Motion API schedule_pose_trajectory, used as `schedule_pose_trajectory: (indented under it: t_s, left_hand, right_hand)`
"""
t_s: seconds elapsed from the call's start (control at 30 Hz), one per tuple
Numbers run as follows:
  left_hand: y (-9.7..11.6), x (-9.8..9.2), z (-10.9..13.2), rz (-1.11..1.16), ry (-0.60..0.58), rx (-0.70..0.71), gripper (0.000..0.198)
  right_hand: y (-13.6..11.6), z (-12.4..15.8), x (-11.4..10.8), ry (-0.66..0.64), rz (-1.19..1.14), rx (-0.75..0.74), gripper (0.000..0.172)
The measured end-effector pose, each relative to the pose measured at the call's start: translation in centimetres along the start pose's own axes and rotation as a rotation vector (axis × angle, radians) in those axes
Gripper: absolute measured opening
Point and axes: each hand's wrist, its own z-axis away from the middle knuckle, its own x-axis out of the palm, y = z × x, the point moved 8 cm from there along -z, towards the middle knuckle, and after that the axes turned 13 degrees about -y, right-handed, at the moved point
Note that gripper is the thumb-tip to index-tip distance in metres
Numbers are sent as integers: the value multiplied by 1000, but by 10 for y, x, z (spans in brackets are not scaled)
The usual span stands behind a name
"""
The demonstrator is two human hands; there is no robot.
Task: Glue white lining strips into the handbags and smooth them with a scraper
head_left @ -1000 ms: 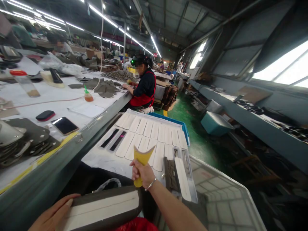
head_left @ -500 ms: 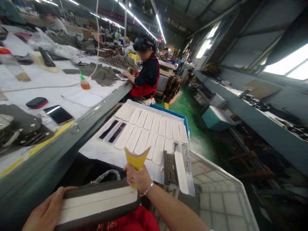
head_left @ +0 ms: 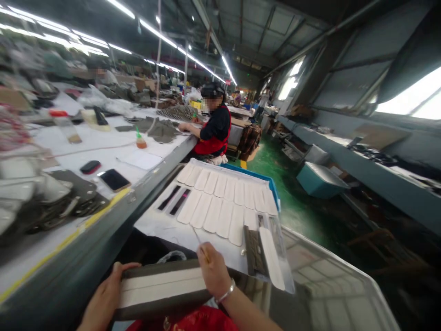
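Note:
My left hand [head_left: 105,292] grips the left end of a dark grey-brown fabric piece [head_left: 165,304] that has a white strip [head_left: 163,284] along its top, with a line down the strip's middle. At the piece's right end, my right hand [head_left: 214,269] is closed round a yellow scraper [head_left: 196,234], now turned nearly edge-on so that only a thin sliver shows. Just beyond lies a white sheet [head_left: 155,223] bearing rows of white rounded strips [head_left: 236,225]. A folded grey-brown piece [head_left: 254,253] and a loose white strip [head_left: 272,259] rest at its right side.
On the left, a long worktable [head_left: 144,184] carries a phone [head_left: 113,179], a small glue bottle [head_left: 140,141] and grey pieces. A co-worker in a red apron [head_left: 212,142] sits at it. A white crate [head_left: 330,285] stands at right, a teal bin [head_left: 320,179] farther off.
The view has swung left and up. My right hand has turned the scraper from flat-on to nearly edge-on, staying near the piece's right end. My left hand keeps its grip.

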Motion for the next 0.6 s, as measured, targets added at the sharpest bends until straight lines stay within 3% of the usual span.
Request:
schedule_pose_trajectory:
  t_s: [0.1, 0.17, 0.23, 0.3, 0.4, 0.6]
  left_hand:
    - [0, 11, 7, 365, -153, -68, 66]
    - [-4, 15, 6, 601, -226, -43, 67]
    - [-11, 13, 4, 694, -242, 8, 63]
    - [-12, 10, 4, 657, -224, 83, 56]
    - [-3, 7, 11, 510, -233, 174, 49]
    - [-5, -4, -1, 267, -223, 120, 41]
  right_hand:
    - [-12, 0, 7, -47, 218, -2, 15]
    - [-6, -3, -1, -12, 60, 103, 24]
    - [-6, -5, -10, 40, -190, 114, 29]
    - [-11, -5, -17, 89, -404, 75, 31]
    - [-14, -6, -23, 137, -544, 44, 35]
    - [6, -29, -20, 63, -609, 118, 48]
